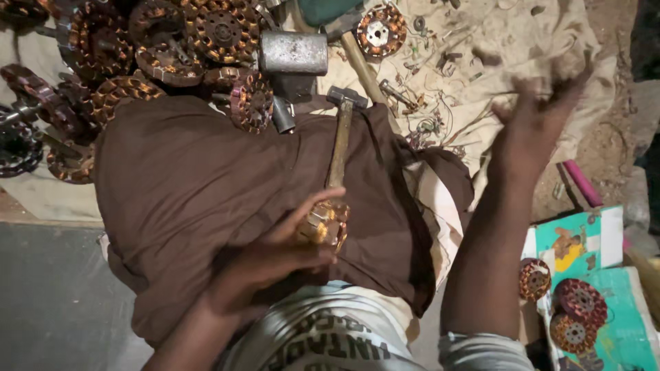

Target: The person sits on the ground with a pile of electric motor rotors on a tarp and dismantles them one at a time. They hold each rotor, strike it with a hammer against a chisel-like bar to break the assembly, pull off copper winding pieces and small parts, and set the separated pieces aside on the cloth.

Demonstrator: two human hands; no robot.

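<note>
Where the brown cloth (185,192) covers the lap, a copper-wound stator piece (324,223), partly stripped, lies near centre beside a hammer (340,134). Left hand (275,257) grasps the piece. Right hand (536,120), blurred, is raised far right, fingers spread, holding nothing.

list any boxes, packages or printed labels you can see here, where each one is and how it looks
Flat cardboard package: lower right, beside the right arm; teal printed face with yellow and orange picture, white edge.
Second teal package: bottom right corner, lying flat; three round copper-wound stators rest on and beside it.
Printed shirt: bottom centre; grey cloth, dark block lettering.
No screens or signs.
</note>
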